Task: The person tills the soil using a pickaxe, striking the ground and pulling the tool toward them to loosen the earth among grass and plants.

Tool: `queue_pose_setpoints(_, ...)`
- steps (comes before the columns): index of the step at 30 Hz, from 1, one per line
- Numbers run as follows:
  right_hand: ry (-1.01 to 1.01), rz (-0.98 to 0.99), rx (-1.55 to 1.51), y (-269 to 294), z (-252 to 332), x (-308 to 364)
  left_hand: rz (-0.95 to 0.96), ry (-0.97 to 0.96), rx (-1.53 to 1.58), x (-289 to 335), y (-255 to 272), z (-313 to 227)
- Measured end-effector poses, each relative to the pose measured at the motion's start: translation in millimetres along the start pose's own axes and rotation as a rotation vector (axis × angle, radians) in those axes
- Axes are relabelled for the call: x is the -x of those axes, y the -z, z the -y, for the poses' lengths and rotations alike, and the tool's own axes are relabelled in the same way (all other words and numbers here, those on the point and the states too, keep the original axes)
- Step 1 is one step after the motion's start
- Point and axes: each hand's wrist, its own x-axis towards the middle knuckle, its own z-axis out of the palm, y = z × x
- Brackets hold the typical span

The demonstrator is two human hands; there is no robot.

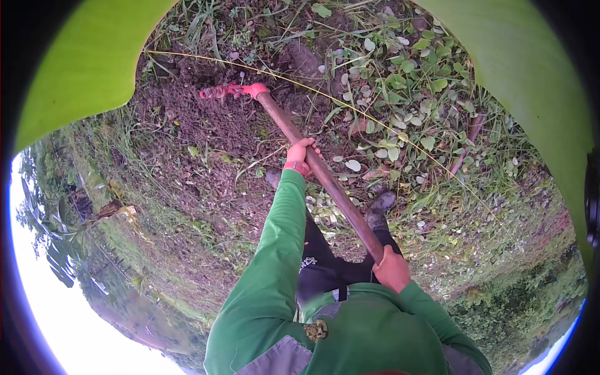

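A hoe (322, 177) with a thick wooden handle slants across the view, from near my waist up to the left. Its red metal head (234, 92) is caked with soil and is over dark, bare earth; whether it touches the ground I cannot tell. Around the middle of the handle my left hand (301, 154) is closed, with a red band at the wrist. My right hand (392, 270) grips the handle's near end, close to my right thigh. A thin yellow line (325, 95) runs across the ground beyond the hoe's head and down to the right.
Broken soil (181, 134) spreads to the left. Low leafy weeds (406, 125) and grass cover the right side. My boot (381, 206) stands just right of the handle. Broad green leaf-like flaps (87, 62) frame the upper left and right. A brownish stick (467, 144) lies among the weeds.
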Motion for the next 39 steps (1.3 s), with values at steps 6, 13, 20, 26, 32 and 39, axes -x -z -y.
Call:
queue_pose_setpoints(6,0.081,-0.229,-0.025,-80,-65,-60,-0.127,-0.121,-0.049,0,-3,44)
queue_pose_setpoints(13,0.126,-0.228,-0.116,-108,-92,-55,-0.237,-0.312,0.045,111,1,36)
queue_pose_setpoints(20,0.464,-0.368,-0.298,-42,-33,-140,-0.216,-0.867,0.031,237,-45,-48)
queue_pose_setpoints(26,0.444,-0.410,-0.229,23,-41,-199,-0.253,-0.990,0.120,134,-64,-48)
queue_pose_setpoints(32,0.109,-0.087,-0.121,-90,-57,-125,-0.544,-0.446,-0.264,-72,28,38)
queue_pose_setpoints(39,0.034,0.179,-0.116,13,48,43,0.080,0.033,-0.087,16,12,-25)
